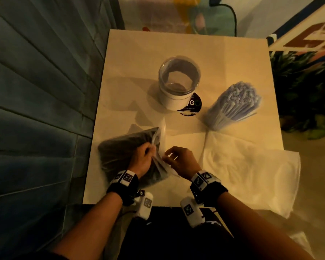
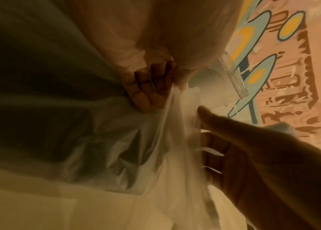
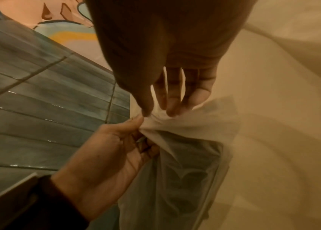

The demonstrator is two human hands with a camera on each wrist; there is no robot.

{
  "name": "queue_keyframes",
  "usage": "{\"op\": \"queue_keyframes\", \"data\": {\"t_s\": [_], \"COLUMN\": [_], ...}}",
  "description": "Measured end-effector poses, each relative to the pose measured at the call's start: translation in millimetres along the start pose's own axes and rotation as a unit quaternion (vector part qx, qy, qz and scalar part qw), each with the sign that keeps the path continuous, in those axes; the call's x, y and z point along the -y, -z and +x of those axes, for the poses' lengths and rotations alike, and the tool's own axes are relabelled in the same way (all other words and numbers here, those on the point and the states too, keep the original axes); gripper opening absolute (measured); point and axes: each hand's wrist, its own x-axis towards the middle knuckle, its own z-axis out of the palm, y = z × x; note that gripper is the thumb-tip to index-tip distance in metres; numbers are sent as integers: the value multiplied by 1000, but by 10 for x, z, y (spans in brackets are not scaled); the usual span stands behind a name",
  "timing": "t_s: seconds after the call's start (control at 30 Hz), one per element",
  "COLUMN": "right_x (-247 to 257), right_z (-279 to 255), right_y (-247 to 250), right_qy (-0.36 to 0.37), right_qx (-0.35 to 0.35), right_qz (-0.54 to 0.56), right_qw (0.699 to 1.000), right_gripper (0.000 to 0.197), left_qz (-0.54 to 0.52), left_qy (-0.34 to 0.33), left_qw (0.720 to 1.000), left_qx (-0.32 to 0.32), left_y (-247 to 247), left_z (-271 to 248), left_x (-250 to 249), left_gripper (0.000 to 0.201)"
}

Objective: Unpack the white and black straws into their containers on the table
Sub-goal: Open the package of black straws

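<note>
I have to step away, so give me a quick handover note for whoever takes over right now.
Left hand: pinches the bag of black straws at its plastic edge.
Right hand: pinches the same edge, opposite grip, apparently to pull it open.
Done: white straws stand in their container; their empty bag lies at the table's right.
Left: open the bag, put the black straws in the clear jar.

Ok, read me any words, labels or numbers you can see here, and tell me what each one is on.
"G", then a green "O": on the round black sticker on the table, partly hidden behind the clear container.
Small white line below it on the sticker: too blurred to read.
Square black-and-white markers on the wrist bands: patterns, no words.
Nothing readable in either wrist view.
</note>
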Motion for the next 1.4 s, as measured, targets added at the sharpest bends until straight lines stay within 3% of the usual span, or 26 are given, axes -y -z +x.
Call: {"op": "queue_keyframes", "data": {"t_s": [0.17, 0.33, 0.37, 0.5, 0.63, 0.8, 0.97, 1.1, 1.23, 1.3, 1.4], "right_x": [-53, -3, 6, 95, 91, -109, -31, 71, -65, -163, -377], "right_z": [30, 61, 68, 10, 32, 105, 135, 234, 284, 261, 294], "right_y": [26, 203, 230, 185, 61, 24, -5, -30, 37, 111, 233], "right_qy": [-15, 30, 63, 150, 204, 149, 88, 116, 53, 15, -138], "right_qx": [-20, -190, -179, 9, 83, 72, 71, 127, 187, 127, 12], "right_qz": [1, 19, 35, 59, 43, 17, -45, -118, -158, -110, 21], "right_qw": [1000, 981, 981, 987, 975, 986, 993, 978, 968, 986, 990], "right_gripper": [11, 10, 7, 12, 14, 16, 46, 28, 10, 9, 33], "left_qz": [-5, -29, -54, -110, -44, 26, -23, -51, -116, -135, -125], "left_qy": [-11, 1, 20, 53, 31, 12, -21, 13, 69, 84, 78], "left_qw": [1000, 1000, 998, 992, 998, 999, 999, 999, 991, 987, 985], "left_qx": [22, -11, -13, 29, 34, 33, 31, 9, -17, -35, -84], "left_y": [53, 36, 40, 56, -34, -31, 10, 28, 119, 190, 261], "left_z": [49, 56, 53, -13, 24, 51, -11, -98, -162, -199, -251], "left_x": [100, 74, 67, -58, -144, -144, -195, -224, -278, -300, -264], "left_gripper": [29, 33, 32, 29, 34, 14, 19, 25, 21, 20, 18]}}
